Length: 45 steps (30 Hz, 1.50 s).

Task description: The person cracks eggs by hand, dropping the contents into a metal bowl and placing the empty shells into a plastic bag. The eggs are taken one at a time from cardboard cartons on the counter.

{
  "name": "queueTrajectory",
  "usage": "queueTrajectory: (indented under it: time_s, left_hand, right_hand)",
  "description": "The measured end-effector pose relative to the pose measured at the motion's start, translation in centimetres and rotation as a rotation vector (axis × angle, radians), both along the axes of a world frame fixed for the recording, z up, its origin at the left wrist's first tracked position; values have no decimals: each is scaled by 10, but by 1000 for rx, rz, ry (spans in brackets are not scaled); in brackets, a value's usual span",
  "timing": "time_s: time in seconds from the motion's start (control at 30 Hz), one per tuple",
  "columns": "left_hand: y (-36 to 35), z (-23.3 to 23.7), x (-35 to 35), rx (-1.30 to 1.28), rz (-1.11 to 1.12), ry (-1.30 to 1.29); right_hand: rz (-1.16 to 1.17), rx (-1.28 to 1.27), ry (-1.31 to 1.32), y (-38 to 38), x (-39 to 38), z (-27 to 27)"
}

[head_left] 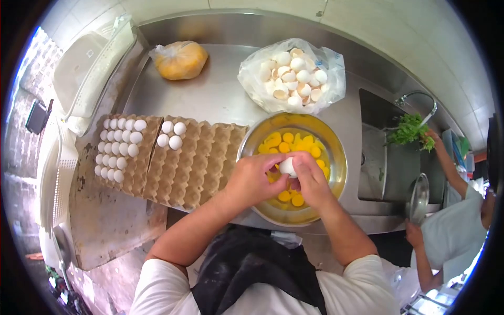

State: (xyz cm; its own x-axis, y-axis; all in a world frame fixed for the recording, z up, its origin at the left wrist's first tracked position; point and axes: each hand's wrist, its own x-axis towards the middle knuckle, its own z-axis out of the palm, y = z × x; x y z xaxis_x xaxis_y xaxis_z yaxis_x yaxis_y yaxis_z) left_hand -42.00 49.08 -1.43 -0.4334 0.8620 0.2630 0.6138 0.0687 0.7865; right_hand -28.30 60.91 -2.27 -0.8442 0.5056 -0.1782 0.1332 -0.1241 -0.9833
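Note:
A white egg [287, 167] is held between my left hand [255, 176] and my right hand [313, 181], with the fingers of both closed round it. Both hands are over a round metal bowl [338, 152] that holds several yellow yolks [297, 200]. Left of the bowl lie brown cardboard egg trays [202, 157]. White eggs [119, 137] fill rows of the far left tray, and several more [170, 135] sit at the top left of the one beside it. A plastic bag of white eggshells [294, 79] rests just beyond the bowl.
A tied bag with orange-yellow contents [180, 60] lies at the back left. White plastic baskets [100, 68] stand along the left side. On the right is a sink [374, 168] with a tap [431, 105], where another person [454, 231] holds green leaves [408, 131] and a metal lid [419, 199].

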Motion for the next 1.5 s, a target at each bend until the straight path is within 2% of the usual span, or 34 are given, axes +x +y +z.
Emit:
queueTrajectory:
  time_s: [0.43, 0.53, 0.6, 0.63, 0.7, 0.83, 0.9, 0.93, 1.0, 1.03, 1.1, 1.2, 1.37, 1.43, 1.47, 1.5]
  left_hand:
    - [8, 0, -13, -44, 53, -179]
    - [9, 9, -22, -85, -22, -220]
    - [12, 18, -27, -97, -101, 27]
    - [14, 21, -29, -99, -102, 22]
    - [17, 26, -33, -82, -165, 198]
    - [20, 37, -30, -147, -177, 199]
    - [20, 43, -22, -192, -110, -9]
    - [19, 42, -19, -188, -112, -9]
    - [16, 40, -13, -246, -91, -32]
    - [14, 38, -10, -234, -93, -24]
    - [7, 31, -6, -159, -30, 28]
    - [-7, 27, -6, -27, 48, -4]
    - [-54, 9, -5, -43, 157, -101]
    - [-74, 7, -3, -91, 169, -156]
    - [-83, 5, -1, -111, 212, -235]
    - [-91, 3, -1, -132, 255, -315]
  right_hand:
    - [134, -26, -92, 28, -14, 16]
    - [185, 85, -110, 38, -12, 16]
    - [213, 475, -15, 47, -12, 17]
    - [213, 472, -20, 49, -11, 22]
    - [237, 576, -80, 53, -10, 39]
    - [232, 619, -121, 58, -7, 47]
    - [238, 462, -91, 61, -5, 41]
    - [236, 466, -92, 59, -4, 36]
    - [214, -78, -5, 52, -1, 21]
    - [211, -65, 1, 50, 2, 14]
    - [208, -480, -35, 50, 5, 5]
    - [171, -445, -35, 61, -3, 16]
    - [-205, 289, 159, 104, -64, 43]
    - [-214, 544, 180, 123, -93, 39]
    - [-214, 547, 186, 127, -105, 38]
    - [-198, 835, 106, 127, -117, 39]
